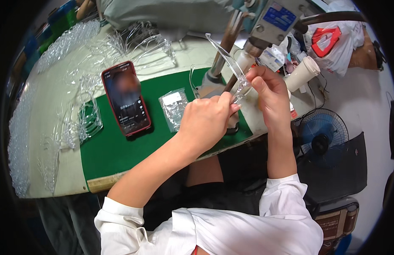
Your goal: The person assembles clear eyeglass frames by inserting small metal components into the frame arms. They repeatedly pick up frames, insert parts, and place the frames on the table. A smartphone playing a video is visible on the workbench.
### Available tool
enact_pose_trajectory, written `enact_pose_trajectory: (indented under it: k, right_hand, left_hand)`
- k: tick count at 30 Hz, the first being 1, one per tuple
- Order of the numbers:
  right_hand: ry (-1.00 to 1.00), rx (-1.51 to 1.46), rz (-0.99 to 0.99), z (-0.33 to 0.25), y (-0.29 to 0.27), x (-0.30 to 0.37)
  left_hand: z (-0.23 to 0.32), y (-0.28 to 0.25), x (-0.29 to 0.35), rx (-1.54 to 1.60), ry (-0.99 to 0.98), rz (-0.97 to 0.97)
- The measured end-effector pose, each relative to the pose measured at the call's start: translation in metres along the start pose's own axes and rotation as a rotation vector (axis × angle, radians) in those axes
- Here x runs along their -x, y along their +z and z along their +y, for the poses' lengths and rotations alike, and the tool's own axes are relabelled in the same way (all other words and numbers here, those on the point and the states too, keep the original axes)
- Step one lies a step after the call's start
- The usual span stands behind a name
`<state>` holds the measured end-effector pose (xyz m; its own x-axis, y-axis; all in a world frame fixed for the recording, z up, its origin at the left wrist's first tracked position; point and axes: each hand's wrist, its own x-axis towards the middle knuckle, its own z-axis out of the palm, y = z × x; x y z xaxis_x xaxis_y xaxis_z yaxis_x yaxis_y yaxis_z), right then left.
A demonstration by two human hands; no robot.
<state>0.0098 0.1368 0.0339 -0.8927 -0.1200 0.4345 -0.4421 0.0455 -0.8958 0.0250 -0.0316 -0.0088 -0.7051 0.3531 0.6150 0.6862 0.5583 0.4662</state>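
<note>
A clear plastic eyeglass frame (242,88) is held up between my two hands, beside the metal column of a bench press (265,21). One of its temple arms sticks up and away to the back left. My left hand (207,119) is closed on the near end of the frame, its fingers curled and partly hidden. My right hand (271,95) pinches the frame's other side between thumb and fingers. Below them, the press base is largely covered by my left hand.
A green mat (103,157) bears a lit phone (124,100) and a small clear packet (173,108). Several clear frames (88,119) lie to the left, with more (150,49) behind. A pale cup (303,74) leans at right, above a fan (322,136).
</note>
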Motion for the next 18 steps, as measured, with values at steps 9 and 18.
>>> enact_pose_trajectory:
  k: [9, 18]
  right_hand:
    - [-0.022, -0.057, 0.179, 0.012, -0.022, -0.02]
    - [-0.683, -0.259, 0.075, -0.116, -0.072, -0.071]
  left_hand:
    - [0.006, 0.024, -0.034, 0.028, -0.015, 0.048]
    - [0.001, 0.027, -0.032, 0.098, -0.047, 0.124]
